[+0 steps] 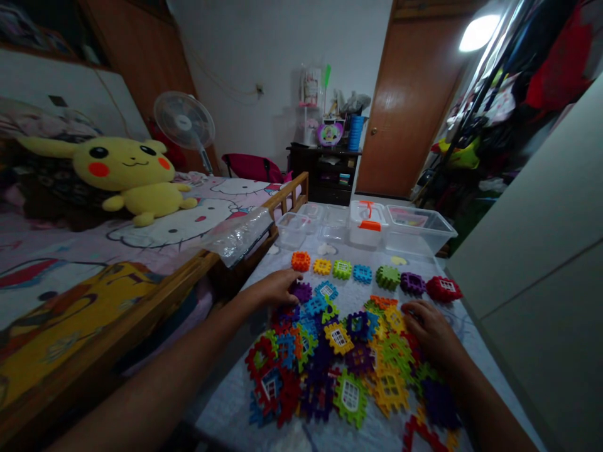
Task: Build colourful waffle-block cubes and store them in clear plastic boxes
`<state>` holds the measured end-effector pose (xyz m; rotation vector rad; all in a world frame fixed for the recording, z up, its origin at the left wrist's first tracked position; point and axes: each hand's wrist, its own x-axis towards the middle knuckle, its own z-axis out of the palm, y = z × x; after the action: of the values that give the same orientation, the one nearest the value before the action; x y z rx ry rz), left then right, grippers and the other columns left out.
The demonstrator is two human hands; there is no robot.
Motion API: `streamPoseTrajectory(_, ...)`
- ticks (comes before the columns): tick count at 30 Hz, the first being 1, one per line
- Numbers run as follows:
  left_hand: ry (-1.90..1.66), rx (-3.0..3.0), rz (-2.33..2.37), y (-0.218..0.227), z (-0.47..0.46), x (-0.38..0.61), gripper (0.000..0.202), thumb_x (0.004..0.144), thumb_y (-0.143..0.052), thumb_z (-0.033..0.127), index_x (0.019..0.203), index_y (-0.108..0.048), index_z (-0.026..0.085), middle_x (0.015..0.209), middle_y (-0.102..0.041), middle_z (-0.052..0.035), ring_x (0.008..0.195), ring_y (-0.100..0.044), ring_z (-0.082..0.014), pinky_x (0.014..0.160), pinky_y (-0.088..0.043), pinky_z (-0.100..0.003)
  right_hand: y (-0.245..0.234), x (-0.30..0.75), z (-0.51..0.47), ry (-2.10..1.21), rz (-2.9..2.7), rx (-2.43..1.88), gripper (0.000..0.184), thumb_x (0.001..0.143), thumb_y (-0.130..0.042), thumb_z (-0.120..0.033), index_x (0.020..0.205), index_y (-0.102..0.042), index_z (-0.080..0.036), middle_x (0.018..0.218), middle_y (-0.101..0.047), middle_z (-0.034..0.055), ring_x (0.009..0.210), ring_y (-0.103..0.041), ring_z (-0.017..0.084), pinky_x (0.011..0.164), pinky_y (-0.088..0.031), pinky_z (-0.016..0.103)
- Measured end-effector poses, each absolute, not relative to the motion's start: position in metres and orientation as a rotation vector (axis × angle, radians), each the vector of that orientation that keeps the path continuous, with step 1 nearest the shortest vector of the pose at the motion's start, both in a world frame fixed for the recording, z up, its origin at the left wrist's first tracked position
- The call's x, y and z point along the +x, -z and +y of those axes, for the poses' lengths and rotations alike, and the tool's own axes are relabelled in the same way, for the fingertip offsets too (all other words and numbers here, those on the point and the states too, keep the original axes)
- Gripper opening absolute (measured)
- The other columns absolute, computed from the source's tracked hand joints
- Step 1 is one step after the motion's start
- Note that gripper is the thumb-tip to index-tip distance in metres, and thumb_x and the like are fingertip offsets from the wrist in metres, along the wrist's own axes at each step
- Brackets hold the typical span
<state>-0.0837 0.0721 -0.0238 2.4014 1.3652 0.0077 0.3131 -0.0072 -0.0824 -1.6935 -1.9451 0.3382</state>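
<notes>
A heap of colourful plastic interlocking building pieces (338, 338) with notched edges covers the near part of the table. My left hand (282, 287) rests at the heap's far left edge, thumb and fingers apart, beside a purple piece (302, 291). At the right edge, my right hand (428, 321) lies over some pieces with its fingers loosely bent and apart, close to a yellow piece (394, 319). Neither hand visibly grips anything. Beyond the heap runs a row of several pieces and stacks, from an orange block (300, 261) at left to a red one (443, 288) at right.
Clear plastic boxes (421, 230) and a lidded box with orange clips (368, 225) stand at the table's far end. A bed with a wooden rail (198, 267) borders the left side, and a pale cabinet (532, 207) the right.
</notes>
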Motion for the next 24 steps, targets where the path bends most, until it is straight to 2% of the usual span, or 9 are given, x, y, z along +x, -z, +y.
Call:
streamPoseTrajectory(2, -0.014, 2.410, 1.394, 0.024, 0.073, -0.081, 0.061, 0.068, -0.074, 0.033, 0.124, -0.056, 0.015, 0.119, -0.063, -0.0123, 0.106, -0.061, -0.0266, 0.089, -0.046, -0.031, 0.081, 0.312, -0.007, -0.333, -1.946, -1.690, 0.030, 0.081, -0.046, -0.036, 0.089, -0.069, -0.019, 0.097, -0.067, 0.0116, 0.091, -0.062, 0.026, 0.084, -0.048, 0.040)
streamPoseTrajectory(8, 0.089, 2.521, 1.433, 0.024, 0.072, -0.071, 0.048, 0.068, -0.071, 0.042, 0.107, -0.063, 0.015, 0.111, -0.065, -0.0125, 0.104, -0.060, -0.0283, 0.085, -0.047, -0.032, 0.080, 0.311, -0.008, -0.322, -1.943, -1.686, 0.030, 0.081, -0.046, -0.037, 0.088, -0.069, -0.019, 0.095, -0.067, 0.0108, 0.090, -0.063, 0.025, 0.084, -0.049, 0.039)
streamPoseTrajectory(14, 0.107, 2.522, 1.502, 0.024, 0.071, -0.066, 0.040, 0.064, -0.067, 0.042, 0.096, -0.064, 0.017, 0.101, -0.066, -0.0098, 0.093, -0.062, -0.0273, 0.076, -0.048, -0.032, 0.070, 0.318, -0.011, -0.269, -1.898, -1.691, 0.032, 0.083, -0.049, -0.041, 0.097, -0.068, -0.020, 0.102, -0.069, 0.0108, 0.093, -0.065, 0.026, 0.082, -0.052, 0.041)
streamPoseTrajectory(20, -0.269, 2.545, 1.361, 0.010, 0.060, -0.062, 0.046, 0.065, -0.068, 0.034, 0.106, -0.061, 0.016, 0.106, -0.062, -0.0092, 0.096, -0.060, -0.0247, 0.083, -0.047, -0.032, 0.020, 0.280, -0.019, -0.212, -2.057, -1.545, 0.028, 0.088, -0.049, -0.038, 0.103, -0.067, -0.022, 0.105, -0.069, 0.0110, 0.101, -0.063, 0.027, 0.089, -0.050, 0.045)
streamPoseTrajectory(22, -0.398, 2.553, 1.252, 0.004, 0.053, -0.055, 0.044, 0.066, -0.068, 0.030, 0.107, -0.061, 0.016, 0.106, -0.061, -0.0092, 0.098, -0.059, -0.0243, 0.086, -0.047, -0.033, 0.007, 0.251, -0.020, -0.294, -2.161, -1.445, 0.031, 0.088, -0.052, -0.037, 0.111, -0.063, -0.021, 0.115, -0.066, 0.0112, 0.108, -0.061, 0.026, 0.094, -0.049, 0.045)
streamPoseTrajectory(24, -0.482, 2.560, 1.146, -0.002, 0.045, -0.046, 0.044, 0.066, -0.069, 0.028, 0.107, -0.061, 0.016, 0.104, -0.060, -0.0083, 0.097, -0.058, -0.0239, 0.086, -0.047, -0.034, -0.001, 0.220, -0.018, -0.325, -2.222, -1.352, 0.046, 0.086, -0.056, -0.033, 0.130, -0.052, -0.021, 0.131, -0.058, 0.0122, 0.122, -0.053, 0.027, 0.101, -0.045, 0.046)
